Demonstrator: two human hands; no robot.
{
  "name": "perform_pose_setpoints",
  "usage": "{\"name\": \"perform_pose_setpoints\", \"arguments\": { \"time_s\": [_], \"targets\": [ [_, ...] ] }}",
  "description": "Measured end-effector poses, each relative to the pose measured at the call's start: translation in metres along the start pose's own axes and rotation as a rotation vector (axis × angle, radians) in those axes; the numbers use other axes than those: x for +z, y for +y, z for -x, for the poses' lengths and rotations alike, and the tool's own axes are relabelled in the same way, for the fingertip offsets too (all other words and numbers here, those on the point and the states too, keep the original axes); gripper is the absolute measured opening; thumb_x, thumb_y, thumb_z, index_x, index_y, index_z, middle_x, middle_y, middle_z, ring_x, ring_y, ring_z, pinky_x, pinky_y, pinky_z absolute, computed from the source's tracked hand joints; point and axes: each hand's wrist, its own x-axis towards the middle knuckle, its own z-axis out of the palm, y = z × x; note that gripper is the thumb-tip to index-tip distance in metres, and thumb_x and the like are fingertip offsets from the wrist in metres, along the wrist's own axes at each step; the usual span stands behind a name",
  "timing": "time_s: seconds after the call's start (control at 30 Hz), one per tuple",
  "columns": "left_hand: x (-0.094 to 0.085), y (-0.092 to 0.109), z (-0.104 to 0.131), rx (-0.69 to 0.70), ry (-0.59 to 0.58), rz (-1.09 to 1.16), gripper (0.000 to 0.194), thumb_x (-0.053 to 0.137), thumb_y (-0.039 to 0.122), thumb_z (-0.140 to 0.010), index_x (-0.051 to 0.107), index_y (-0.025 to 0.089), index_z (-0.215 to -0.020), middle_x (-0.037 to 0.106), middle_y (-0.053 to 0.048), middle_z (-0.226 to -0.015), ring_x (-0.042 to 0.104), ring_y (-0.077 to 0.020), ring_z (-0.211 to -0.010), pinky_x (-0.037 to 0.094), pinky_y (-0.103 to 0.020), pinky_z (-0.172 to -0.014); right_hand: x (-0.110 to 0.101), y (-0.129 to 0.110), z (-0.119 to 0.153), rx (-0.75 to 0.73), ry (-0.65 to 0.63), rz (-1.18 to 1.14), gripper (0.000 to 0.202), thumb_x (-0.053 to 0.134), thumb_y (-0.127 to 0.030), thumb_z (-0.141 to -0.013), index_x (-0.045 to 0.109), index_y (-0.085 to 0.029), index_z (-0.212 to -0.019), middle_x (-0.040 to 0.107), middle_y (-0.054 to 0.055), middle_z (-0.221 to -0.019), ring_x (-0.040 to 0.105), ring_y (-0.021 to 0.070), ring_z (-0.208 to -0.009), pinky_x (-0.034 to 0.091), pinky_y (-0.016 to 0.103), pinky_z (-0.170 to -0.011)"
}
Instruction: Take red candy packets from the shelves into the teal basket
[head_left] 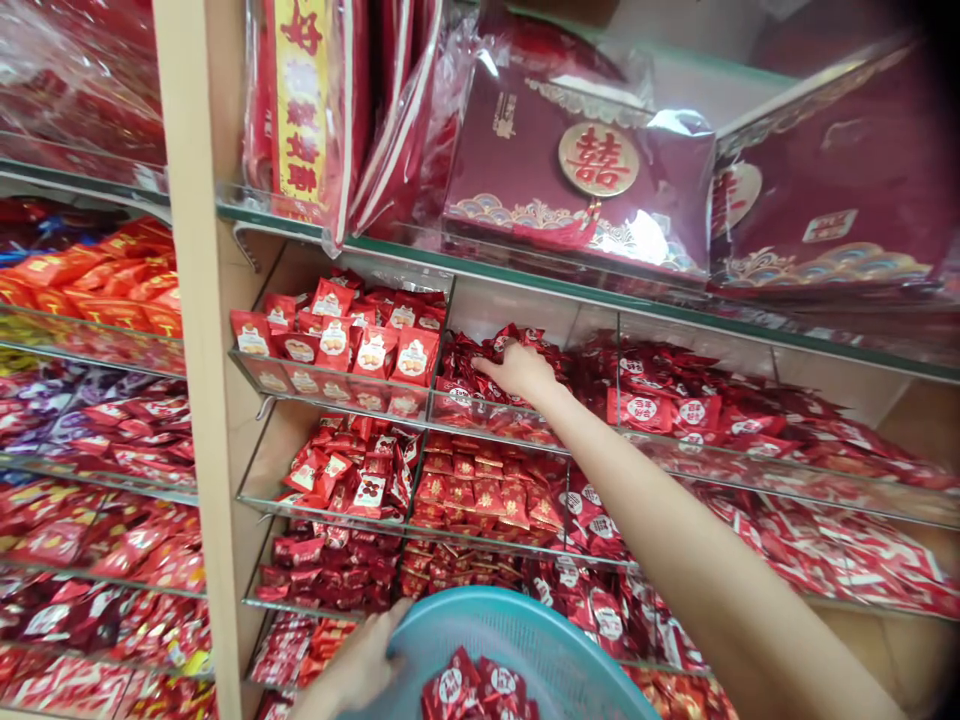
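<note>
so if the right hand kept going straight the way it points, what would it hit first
The right hand would likely meet the dark-red, glossy plastic packets just ahead; depth is hard to judge.

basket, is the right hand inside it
No, the right hand is among red packets above the basket, which the left hand holds.

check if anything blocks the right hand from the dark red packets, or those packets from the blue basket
Nothing visible separates the right hand from the dark red packets; a low clear front panel stands between those packets and the blue basket below.
</note>
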Motion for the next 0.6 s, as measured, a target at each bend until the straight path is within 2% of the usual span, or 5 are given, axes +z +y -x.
{"name": "perform_pose_setpoints", "arguments": {
  "time_s": [0.2, 0.33, 0.47, 0.6],
  "targets": [
    [0.004, -0.005, -0.002, -0.018, 0.006, 0.0, 0.068, 0.048, 0.014, -0.065, 0.034, 0.017, -0.131, 0.052, -0.009, -0.12, 0.046, -0.0197, -0.11, 0.034, -0.028, -0.093, 0.014, 0.006, -0.004, -0.032, -0.007, -0.09, 0.04, 0.051, -0.044, -0.071, 0.051, -0.017, -0.1, 0.061, 0.012, -0.095, 0.058, 0.0273, -0.092, 0.044, 0.036, -0.074],
    [0.006, -0.007, -0.002, 0.0, 0.016, 0.005, 0.067, 0.048, 0.015, -0.065, 0.034, 0.017, -0.131, 0.052, -0.01, -0.12, 0.047, -0.0206, -0.11, 0.034, -0.03, -0.094, 0.014, 0.012, -0.002, -0.02, 0.003, -0.132, 0.044, 0.054, -0.047, -0.068, 0.052, -0.018, -0.101, 0.061, 0.012, -0.096, 0.057, 0.0272, -0.092, 0.044, 0.037, -0.075],
    [0.002, -0.003, 0.0, 0.016, 0.011, 0.018, 0.065, 0.047, 0.015, -0.065, 0.036, 0.017, -0.13, 0.053, -0.009, -0.119, 0.049, -0.021, -0.108, 0.035, -0.03, -0.092, 0.017, 0.012, -0.001, -0.093, -0.084, -0.148, 0.048, 0.061, -0.039, -0.062, 0.052, -0.015, -0.102, 0.061, 0.012, -0.099, 0.056, 0.0259, -0.096, 0.044, 0.033, -0.077],
    [-0.002, 0.002, 0.003, 0.008, 0.0, 0.026, 0.066, 0.047, 0.014, -0.065, 0.035, 0.018, -0.13, 0.052, -0.008, -0.121, 0.048, -0.0202, -0.11, 0.035, -0.028, -0.093, 0.019, 0.011, -0.002, -0.111, -0.117, -0.161, 0.053, 0.065, -0.042, -0.058, 0.052, -0.014, -0.102, 0.06, 0.014, -0.1, 0.056, 0.0267, -0.096, 0.043, 0.033, -0.077]
  ]
}}
